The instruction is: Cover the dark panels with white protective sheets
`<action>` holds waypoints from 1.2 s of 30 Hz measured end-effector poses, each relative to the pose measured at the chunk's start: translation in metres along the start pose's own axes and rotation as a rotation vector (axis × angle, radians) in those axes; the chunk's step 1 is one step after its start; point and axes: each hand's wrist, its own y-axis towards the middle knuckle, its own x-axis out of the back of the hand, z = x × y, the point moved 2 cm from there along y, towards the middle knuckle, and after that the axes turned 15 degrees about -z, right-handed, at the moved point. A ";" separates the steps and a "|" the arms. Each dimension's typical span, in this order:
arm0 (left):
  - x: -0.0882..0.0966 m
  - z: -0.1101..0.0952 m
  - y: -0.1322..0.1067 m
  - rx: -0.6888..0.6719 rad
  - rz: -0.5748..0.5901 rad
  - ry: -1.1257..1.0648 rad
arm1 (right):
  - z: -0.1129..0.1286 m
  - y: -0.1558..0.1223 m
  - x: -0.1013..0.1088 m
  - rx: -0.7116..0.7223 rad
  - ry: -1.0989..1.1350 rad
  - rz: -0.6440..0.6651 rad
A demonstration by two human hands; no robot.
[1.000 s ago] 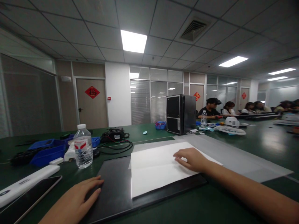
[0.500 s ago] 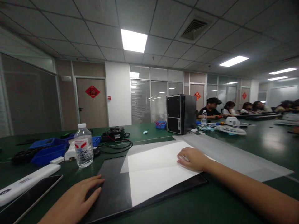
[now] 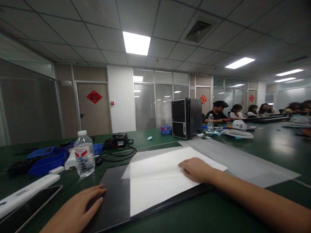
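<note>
My right hand lies palm down on a white sheet of paper, near its right side. Its fingers reach forward and left across the paper, and I see nothing held in them. A faint crease runs across the sheet. Under the paper is a flat black board, its left part and front edge showing. My left hand rests at the left edge of this board, fingers stretched and thumb apart, holding nothing. Behind and to the right, a large translucent sheet lies on the table.
At left are a water bottle, a phone, a long white device and blue trays. A black adapter with cables lies behind. A computer tower stands further back. Several people sit at far right, near a white fan.
My right hand has slid slightly left on the paper, its fingers flatter. My left hand stays in place. The whole view has shifted a little.
</note>
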 end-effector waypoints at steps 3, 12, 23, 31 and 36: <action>-0.004 0.003 0.001 -0.010 -0.010 0.011 | -0.010 0.003 -0.001 -0.032 -0.061 -0.016; -0.009 0.011 0.002 -0.047 -0.067 -0.032 | -0.100 -0.013 0.000 -0.481 -0.254 -0.133; -0.003 0.008 0.002 -0.011 -0.036 -0.029 | -0.078 -0.017 -0.012 -0.256 -0.070 0.023; -0.004 0.008 -0.001 0.020 0.041 -0.017 | 0.002 -0.004 0.009 0.027 0.205 -0.009; -0.008 0.010 0.002 0.037 0.063 -0.057 | 0.025 -0.005 0.021 0.099 0.252 -0.024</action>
